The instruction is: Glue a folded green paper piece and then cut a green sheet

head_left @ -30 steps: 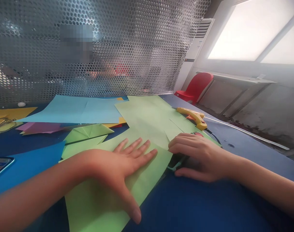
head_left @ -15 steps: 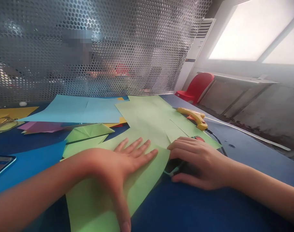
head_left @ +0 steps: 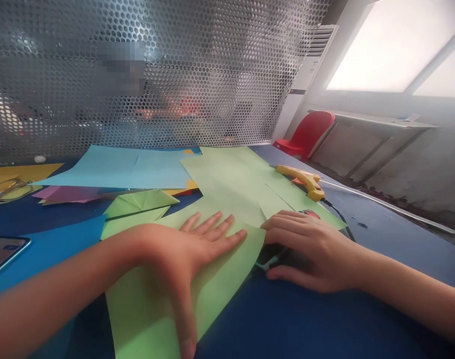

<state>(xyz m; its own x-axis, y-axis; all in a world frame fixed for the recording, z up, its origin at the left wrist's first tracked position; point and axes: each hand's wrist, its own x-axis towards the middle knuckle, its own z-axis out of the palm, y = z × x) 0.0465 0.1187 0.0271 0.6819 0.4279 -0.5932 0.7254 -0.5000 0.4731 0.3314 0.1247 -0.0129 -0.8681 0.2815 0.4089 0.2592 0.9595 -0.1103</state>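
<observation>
Left grip (head_left: 182,254) lies flat and wide on green paper (head_left: 220,279), thumb slid nearer; right grip (head_left: 306,249) still cups a dark object (head_left: 267,257) at centre.

Your left hand (head_left: 182,254) and right hand (head_left: 310,247) are bare, no gloves, rings or watch showing. Both forearms behind them are uncovered too, with no sleeve in view.

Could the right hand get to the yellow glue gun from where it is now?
Probably yes: the right hand lies just short of the glue gun, with only flat green paper between.
</observation>
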